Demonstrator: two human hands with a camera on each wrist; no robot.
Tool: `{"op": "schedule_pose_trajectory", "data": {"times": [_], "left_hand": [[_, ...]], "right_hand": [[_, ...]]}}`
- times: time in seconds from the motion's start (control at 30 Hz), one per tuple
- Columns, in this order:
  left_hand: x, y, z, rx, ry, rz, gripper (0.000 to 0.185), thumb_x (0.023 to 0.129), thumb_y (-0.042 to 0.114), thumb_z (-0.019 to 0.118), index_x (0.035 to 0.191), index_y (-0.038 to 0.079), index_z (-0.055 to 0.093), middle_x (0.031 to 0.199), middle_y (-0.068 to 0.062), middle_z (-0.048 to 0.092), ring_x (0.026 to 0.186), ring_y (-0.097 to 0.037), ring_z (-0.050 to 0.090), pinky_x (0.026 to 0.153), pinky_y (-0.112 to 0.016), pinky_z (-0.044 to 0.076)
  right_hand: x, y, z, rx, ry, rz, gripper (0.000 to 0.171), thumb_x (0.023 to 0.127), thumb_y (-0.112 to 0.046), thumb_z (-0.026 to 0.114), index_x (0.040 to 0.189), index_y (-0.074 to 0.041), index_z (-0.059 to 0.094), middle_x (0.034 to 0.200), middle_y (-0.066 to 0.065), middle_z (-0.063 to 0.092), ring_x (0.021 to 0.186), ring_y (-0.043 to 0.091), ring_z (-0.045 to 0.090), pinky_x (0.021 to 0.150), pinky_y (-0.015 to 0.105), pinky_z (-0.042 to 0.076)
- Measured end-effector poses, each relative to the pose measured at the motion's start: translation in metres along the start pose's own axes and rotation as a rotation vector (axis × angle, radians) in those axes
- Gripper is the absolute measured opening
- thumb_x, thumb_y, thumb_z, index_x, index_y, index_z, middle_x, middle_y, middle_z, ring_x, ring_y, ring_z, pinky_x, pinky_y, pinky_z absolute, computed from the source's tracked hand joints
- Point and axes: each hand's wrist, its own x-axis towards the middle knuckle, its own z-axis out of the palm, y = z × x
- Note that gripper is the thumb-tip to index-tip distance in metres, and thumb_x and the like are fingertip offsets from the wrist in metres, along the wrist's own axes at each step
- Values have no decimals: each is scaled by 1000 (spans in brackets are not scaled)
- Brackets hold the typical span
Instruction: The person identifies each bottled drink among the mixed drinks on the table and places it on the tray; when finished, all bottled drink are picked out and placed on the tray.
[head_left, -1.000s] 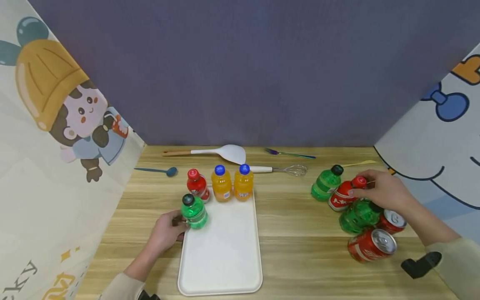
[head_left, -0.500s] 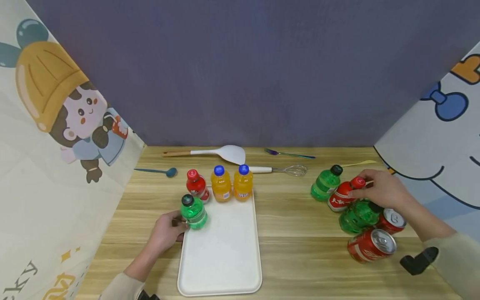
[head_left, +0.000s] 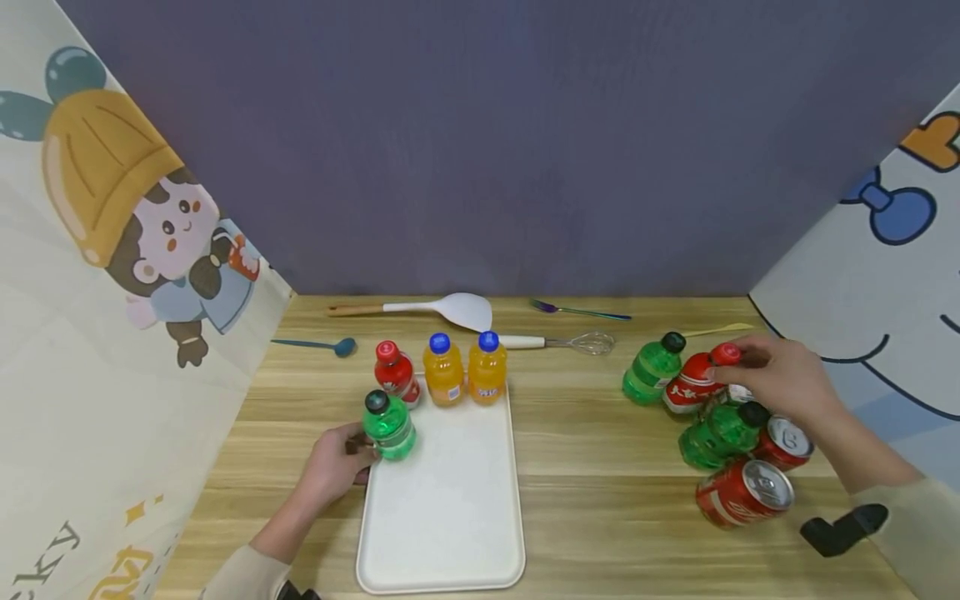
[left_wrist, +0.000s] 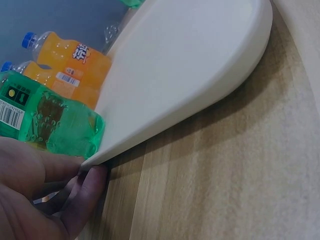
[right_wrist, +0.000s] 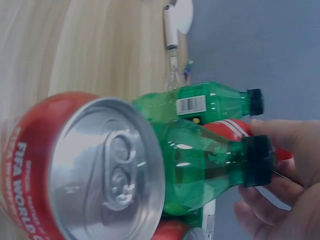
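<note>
On the surface, right side: my right hand (head_left: 780, 379) pinches the red bottle (head_left: 693, 382) by its cap, tilted among green bottles and cans | left hand (head_left: 335, 467) grips the green bottle (head_left: 387, 427) on the tray (head_left: 450, 533) corner | risk: pulling red out may topple neighbours | tray holds one red, two orange bottles, plus the green.

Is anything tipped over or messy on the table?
Yes. The red bottle in the right hand leans over instead of standing straight. The drinks beside it are bunched in a jumble, while the bottles on the tray stand upright.
</note>
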Motion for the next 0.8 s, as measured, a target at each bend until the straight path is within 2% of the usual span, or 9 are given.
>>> {"op": "schedule_pose_trajectory", "data": {"times": [0.13, 0.37, 0.57, 0.8], "left_hand": [[-1, 0, 0, -1, -2, 3, 45, 91, -3, 67, 135, -8, 59, 110, -18, 67, 90, -22, 68, 65, -29, 66], [1, 0, 1, 13, 0, 12, 43, 92, -3, 67, 134, -7, 60, 109, -19, 67, 90, -22, 67, 65, -28, 66], [0, -1, 1, 30, 8, 8, 42, 92, -2, 67, 133, -6, 61, 110, -18, 67, 89, -22, 66, 65, -28, 65], [0, -3, 2, 37, 12, 3, 44, 92, -1, 66, 136, -6, 60, 111, -17, 67, 90, -23, 66, 66, -27, 65]], "right_hand": [[-3, -3, -5, 42, 56, 32, 73, 87, -56, 77, 131, 1, 62, 120, 29, 67, 106, 44, 62, 68, 33, 52], [-10, -13, -16, 84, 82, 53, 73, 89, -55, 74, 135, 0, 58, 127, 33, 63, 114, 48, 58, 72, 34, 51], [-15, -25, -26, 72, 155, 26, 62, 91, -51, 74, 129, -2, 63, 122, 30, 67, 110, 43, 59, 70, 28, 46], [-25, -41, -34, 69, 178, 58, 67, 92, -55, 70, 133, -3, 60, 129, 30, 62, 117, 46, 53, 74, 42, 46]]}}
